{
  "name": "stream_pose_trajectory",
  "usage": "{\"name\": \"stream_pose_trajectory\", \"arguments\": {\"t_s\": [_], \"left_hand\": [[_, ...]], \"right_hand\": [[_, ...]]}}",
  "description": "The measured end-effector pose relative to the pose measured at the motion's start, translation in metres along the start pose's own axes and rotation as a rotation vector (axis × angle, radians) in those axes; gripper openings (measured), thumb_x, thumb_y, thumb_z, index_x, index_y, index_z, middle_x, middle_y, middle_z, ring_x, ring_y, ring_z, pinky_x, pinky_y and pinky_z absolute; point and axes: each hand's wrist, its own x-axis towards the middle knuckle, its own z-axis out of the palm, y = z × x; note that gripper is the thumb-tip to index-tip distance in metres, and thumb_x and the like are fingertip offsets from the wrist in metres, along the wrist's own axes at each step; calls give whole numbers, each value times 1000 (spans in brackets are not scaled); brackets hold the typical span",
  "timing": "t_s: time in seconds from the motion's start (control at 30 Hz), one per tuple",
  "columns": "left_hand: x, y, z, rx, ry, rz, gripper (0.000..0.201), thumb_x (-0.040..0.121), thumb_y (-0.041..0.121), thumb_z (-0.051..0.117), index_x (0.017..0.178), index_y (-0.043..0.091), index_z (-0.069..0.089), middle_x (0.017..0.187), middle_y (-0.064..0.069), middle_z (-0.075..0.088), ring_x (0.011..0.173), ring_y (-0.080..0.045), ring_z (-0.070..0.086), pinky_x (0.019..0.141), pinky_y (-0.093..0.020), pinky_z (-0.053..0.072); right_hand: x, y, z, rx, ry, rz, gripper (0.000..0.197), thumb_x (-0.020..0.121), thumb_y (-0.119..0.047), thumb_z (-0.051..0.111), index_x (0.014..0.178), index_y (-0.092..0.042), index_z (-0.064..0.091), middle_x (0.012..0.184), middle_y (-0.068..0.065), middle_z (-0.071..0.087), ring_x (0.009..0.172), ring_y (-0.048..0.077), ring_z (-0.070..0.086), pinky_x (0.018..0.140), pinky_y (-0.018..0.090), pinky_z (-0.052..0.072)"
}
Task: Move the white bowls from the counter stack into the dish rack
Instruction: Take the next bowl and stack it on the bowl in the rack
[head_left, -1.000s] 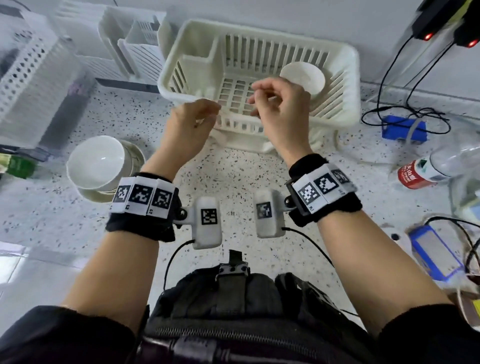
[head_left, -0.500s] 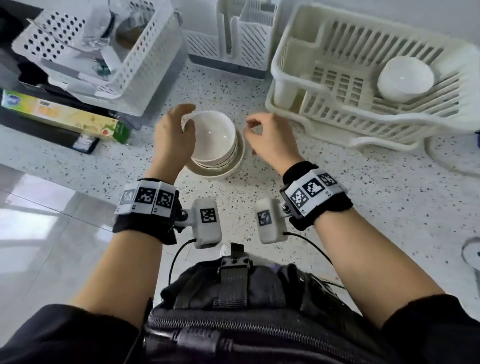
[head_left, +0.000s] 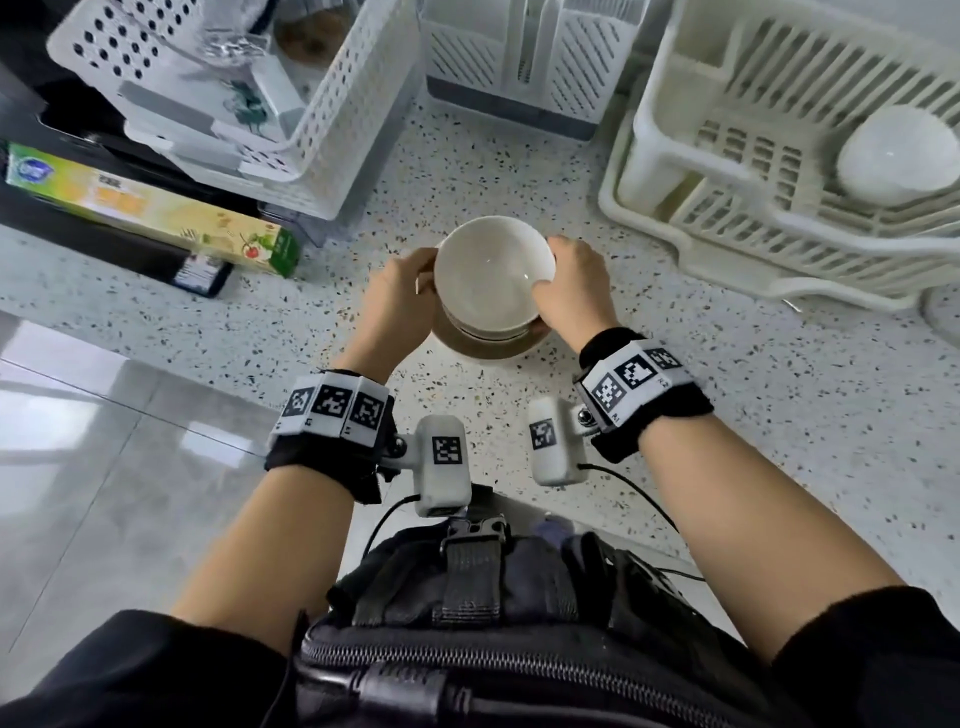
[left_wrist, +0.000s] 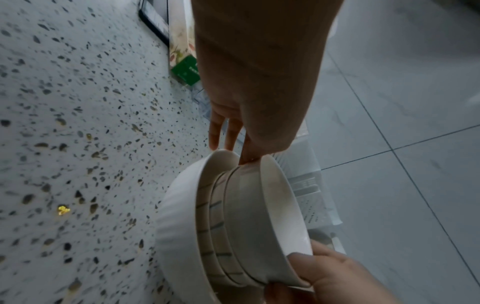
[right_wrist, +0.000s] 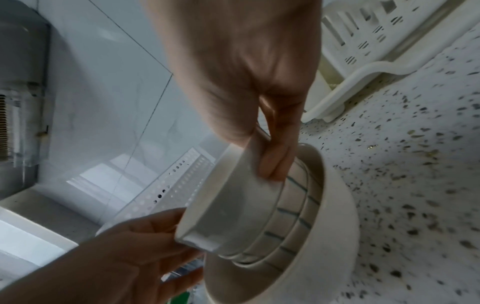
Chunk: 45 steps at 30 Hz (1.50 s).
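Observation:
A stack of bowls (head_left: 491, 332) sits on the speckled counter, nested in a wider bottom bowl (left_wrist: 176, 216). Both hands hold the top white bowl (head_left: 491, 275) by its rim. My left hand (head_left: 402, 296) is on its left side, thumb at the rim, fingers behind it (left_wrist: 226, 131). My right hand (head_left: 574, 283) pinches the right rim, thumb inside and fingers outside (right_wrist: 275, 156). The top bowl (right_wrist: 228, 211) is tilted up out of the striped bowls beneath. The cream dish rack (head_left: 727, 171) stands at the back right, with one white bowl (head_left: 893, 156) upside down in it.
A perforated white basket (head_left: 291, 104) with clutter stands at the back left. A slotted utensil holder (head_left: 524, 62) is behind the stack. A green and yellow box (head_left: 150, 208) lies at the left. The counter edge drops to a tiled floor (head_left: 104, 467) at the left.
Both hands came back from the dish rack to the bowl stack. Half a second ago they hovered on either side of the top bowl; now they hold its rim.

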Motion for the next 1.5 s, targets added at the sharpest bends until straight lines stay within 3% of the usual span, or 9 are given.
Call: {"name": "stream_pose_trajectory", "arguments": {"t_s": [0.17,0.27,0.33,0.4,0.53,0.9,1.07,1.27,1.5], "left_hand": [[1,-8,2,-9,-10,-5,38,82,-6,45,115,6,59,112,-15,67,106,-27,59,87,-27,43],[1,-2,-1,-8,31,-15,30,87,2,48,114,8,61,116,-12,67,110,-24,59,92,-27,42],[4,7,-5,12,75,-3,31,86,3,48,113,11,62,117,-11,67,111,-25,58,96,-31,43],[6,19,-7,30,112,23,36,83,-1,46,111,13,63,116,-10,68,111,-26,59,97,-36,47],[3,50,0,38,136,85,39,82,-3,44,114,12,62,116,-11,67,111,-28,58,93,-36,46],[-8,159,98,-9,23,273,35,85,2,48,114,14,62,119,-5,66,112,-20,57,94,-30,44],[-10,211,156,29,-37,311,33,88,6,48,116,16,60,120,-3,65,96,-17,60,87,-25,44],[-2,250,206,70,-113,315,34,86,5,49,117,14,60,123,-8,62,105,-36,59,92,-40,48],[22,280,232,216,-147,368,34,89,7,48,121,14,57,132,-5,57,117,-24,54,100,-32,41]], "right_hand": [[-2,-12,-9,10,30,-29,34,81,4,57,114,0,65,109,21,68,101,33,62,75,28,48],[-4,-17,-22,40,1,-17,22,82,6,54,100,3,68,94,17,67,65,24,62,48,13,43],[-7,-17,-35,123,-6,8,18,80,9,50,89,5,66,89,19,66,60,23,62,48,23,52],[-13,-16,-51,295,-37,87,25,80,13,46,97,10,65,84,19,64,65,34,66,54,45,61],[-29,-10,-86,587,-68,211,32,84,18,41,108,11,60,81,10,54,50,31,63,35,32,56],[-52,88,-186,992,173,249,28,86,18,36,97,0,54,87,14,52,29,21,58,34,26,53],[-48,151,-233,1041,293,252,33,84,17,35,108,4,54,83,19,54,32,23,60,37,26,54],[-22,202,-278,1071,387,292,47,85,17,30,127,6,46,83,14,54,33,23,61,38,24,54],[20,232,-308,1038,435,314,44,85,16,31,125,6,46,84,13,53,43,26,63,42,32,58]]}}
